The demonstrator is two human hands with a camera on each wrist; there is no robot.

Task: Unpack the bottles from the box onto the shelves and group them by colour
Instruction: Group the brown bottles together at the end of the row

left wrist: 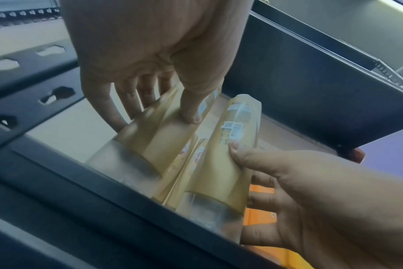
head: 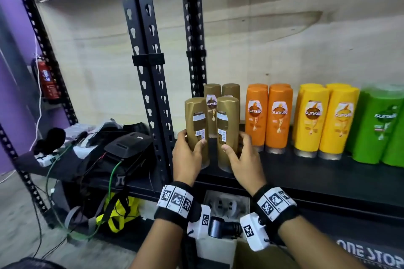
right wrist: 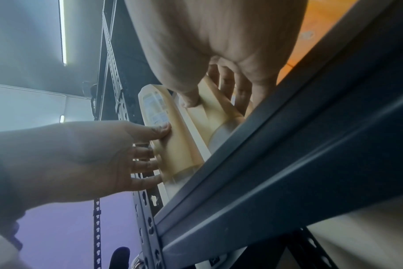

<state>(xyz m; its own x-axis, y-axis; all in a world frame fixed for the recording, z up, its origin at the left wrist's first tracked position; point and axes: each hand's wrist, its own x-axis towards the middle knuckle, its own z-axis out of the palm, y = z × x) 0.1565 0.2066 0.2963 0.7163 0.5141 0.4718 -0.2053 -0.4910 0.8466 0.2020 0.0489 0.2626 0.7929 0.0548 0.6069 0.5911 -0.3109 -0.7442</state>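
Bottles: two gold ones are held upright at the front edge of the black shelf, one per hand, back labels w/ barcodes facing the camera. The left gold bottle is gripped low down by the left hand, thumb on the front face, fingers curled round the far side. The right gold bottle is gripped the same way by the right hand, thumb on the front, fingers wrapped round the right side. Both stand cap-down; whether the caps touch the shelf or sit just above it can't be told. A narrow gap is seen between the two.

Just behind them, two more gold bottles stand on the shelf, front label visible on the left one. To the right, a group of orange bottles is lined up, then yellow bottles, then green bottles at the frame's edge, each colour kept apart from the next. The right hand's fingers sit just beside the nearest orange bottle.

In the left wrist view the thumb is pressed on the bottle face; the right wrist view shows the same grip from below, blurred.

Left of the black upright post, a lower shelf carries bags and cables. A red fire extinguisher hangs by the purple wall. Marker wristbands are worn on both wrists.
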